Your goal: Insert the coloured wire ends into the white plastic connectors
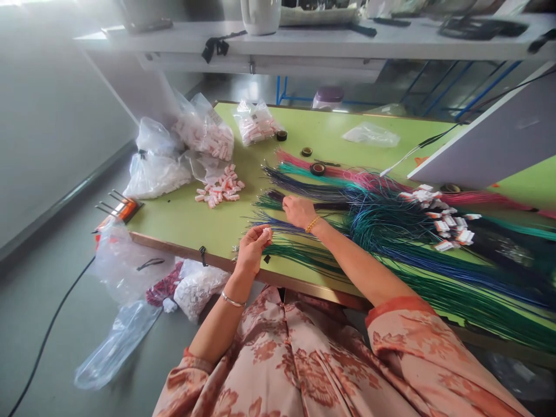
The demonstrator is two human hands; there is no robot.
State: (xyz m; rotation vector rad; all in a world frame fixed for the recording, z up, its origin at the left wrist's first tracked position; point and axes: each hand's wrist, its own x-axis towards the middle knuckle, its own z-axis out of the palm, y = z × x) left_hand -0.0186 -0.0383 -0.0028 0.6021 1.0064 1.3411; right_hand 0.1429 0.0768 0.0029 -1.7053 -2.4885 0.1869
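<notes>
My left hand (252,248) is closed on a small white-and-orange connector (267,234), held between thumb and fingertips over the table's near edge. Farther up and to the right, my right hand (299,211) has its fingers pinched together over the ends of the dark wires (330,205); what lies between the fingertips is hidden. Bundles of green wires (313,255), blue wires (282,221) and pink wires (347,174) stretch rightwards. A loose pile of connectors (221,186) sits left of the hands, and a cluster of wired connectors (447,223) rests on the wires at right.
Bags of connectors (204,130) stand at the back left of the green table (260,168). Black tape rolls (317,169) lie beyond the wires. An orange tool with metal prongs (119,211) is at the left corner. A white shelf (304,43) spans the back.
</notes>
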